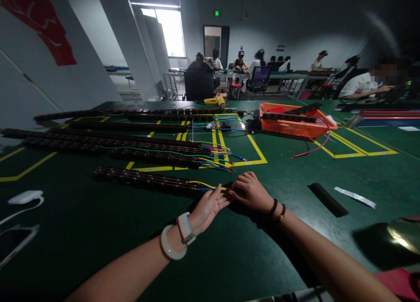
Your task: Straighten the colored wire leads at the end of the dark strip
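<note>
A dark, segmented strip bundle (144,178) lies on the green table, with a yellow wire (197,183) and a blue wire (204,189) coming out of its right end. My left hand (205,210) is closed on these wires, thumb on top and fingers beneath. Close against its fingertips, my right hand (252,192) pinches the wire ends; the tips are hidden by its fingers. Beyond both hands lie more long dark strips (131,147) with coloured wires (219,155) ending in small terminals.
An orange basket (295,129) holding dark strips stands at the back right, near a yellow heat gun (215,101). A black strip (327,199) and a white strip (356,197) lie on the right. At left are a phone (16,243) and a white charger (26,197). People sit farther back.
</note>
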`<state>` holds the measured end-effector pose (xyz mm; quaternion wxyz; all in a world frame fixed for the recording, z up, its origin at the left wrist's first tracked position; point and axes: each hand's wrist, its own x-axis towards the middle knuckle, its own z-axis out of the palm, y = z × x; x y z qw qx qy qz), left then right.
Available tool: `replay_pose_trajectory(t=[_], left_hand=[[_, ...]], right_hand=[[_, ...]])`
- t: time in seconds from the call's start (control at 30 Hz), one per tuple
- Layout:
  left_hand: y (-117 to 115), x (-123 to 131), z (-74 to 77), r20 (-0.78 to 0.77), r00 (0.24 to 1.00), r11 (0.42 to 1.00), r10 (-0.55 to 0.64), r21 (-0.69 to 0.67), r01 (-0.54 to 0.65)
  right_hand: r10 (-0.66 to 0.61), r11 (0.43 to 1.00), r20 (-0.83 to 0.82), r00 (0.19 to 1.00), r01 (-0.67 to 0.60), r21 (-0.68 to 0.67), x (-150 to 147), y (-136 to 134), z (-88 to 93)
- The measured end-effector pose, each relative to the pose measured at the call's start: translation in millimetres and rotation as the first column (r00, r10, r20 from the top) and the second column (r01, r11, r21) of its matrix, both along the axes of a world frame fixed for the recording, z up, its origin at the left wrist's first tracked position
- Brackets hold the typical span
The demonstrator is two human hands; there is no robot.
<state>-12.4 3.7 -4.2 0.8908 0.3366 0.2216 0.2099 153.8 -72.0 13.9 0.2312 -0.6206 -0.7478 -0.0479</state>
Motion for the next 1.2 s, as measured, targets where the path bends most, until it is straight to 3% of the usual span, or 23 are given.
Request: replay_pose_trajectory(t=[0.27, 0.6, 0.83, 0.9, 0.97, 1.07, 1.2], left_hand=[[-2.3, 0.8, 0.8, -0.114, 0.992, 0.997, 0.055, 0.051, -0.050], [-2.6, 0.7, 3.2, -0.122, 0.992, 0.997, 0.009, 0.083, 0.001], [-2.3, 1.1, 3.5, -0.124, 0.992, 0.998, 0.016, 0.063, -0.008], [-2.3, 1.4, 2.6, -0.123, 0.992, 0.998, 0.025, 0.058, -0.018], [-2.5, 1.2, 2.7, -0.116, 0.993, 0.998, 0.019, 0.062, -0.012], [-2.8, 0.6, 4.1, -0.091, 0.996, 0.996, -0.014, 0.083, 0.021], [-2.6, 0.0, 3.6, -0.055, 0.998, 0.996, -0.020, 0.083, 0.025]], right_hand=[[-0.094, 0.995, -0.221, 0.971, 0.089, -0.034, 7.4, 6.9, -10.3], [-0.211, 0.973, 0.108, 0.972, 0.199, 0.114, 15.6, 21.2, -17.7], [-0.207, 0.977, 0.053, 0.977, 0.204, 0.062, 22.7, 26.5, -25.4], [-0.167, 0.982, -0.020, 0.986, 0.168, 0.085, 23.4, 18.5, -19.3], [-0.034, 0.996, -0.038, 0.999, 0.037, 0.084, 22.6, 8.5, -9.9], [0.198, 0.979, 0.078, 0.977, -0.201, 0.026, 19.4, -2.6, 2.8], [0.255, 0.966, 0.245, 0.935, -0.257, -0.024, 15.5, -4.0, 6.8]])
